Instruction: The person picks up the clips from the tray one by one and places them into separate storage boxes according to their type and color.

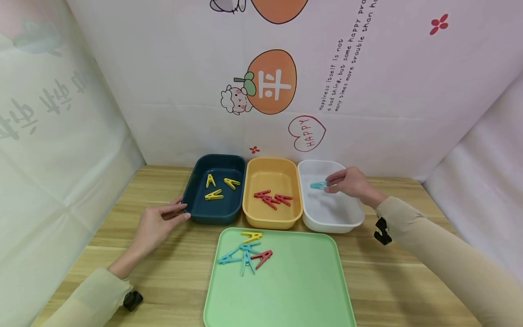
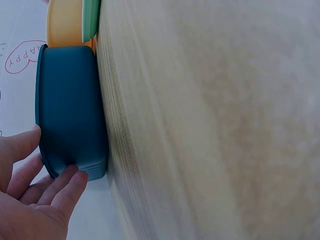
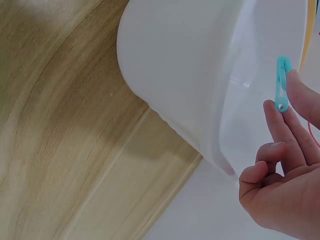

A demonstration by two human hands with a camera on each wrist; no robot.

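Note:
My right hand [image 1: 350, 182] pinches a light-blue clothespin [image 3: 281, 85] between thumb and fingertips, over the inside of the white bin [image 1: 333, 226]. My left hand [image 1: 157, 226] is at the near left corner of the dark blue bin [image 2: 70, 105], thumb by the rim and fingertips against the outer wall. Several yellow clothespins [image 1: 214, 195] lie inside that bin. In the yellow-orange bin [image 1: 273, 223] sit several red clothespins [image 1: 283, 199]. On the green tray [image 1: 286, 290] are a yellow clothespin [image 1: 251, 236], a red clothespin [image 1: 262, 257] and several light-blue clothespins [image 1: 247, 262].
The three bins stand side by side on a wooden table [image 1: 392, 272], close to a printed white cloth [image 1: 184, 91] hung behind. More white cloth [image 1: 490, 172] hangs along the right side. The green tray lies in front of the bins.

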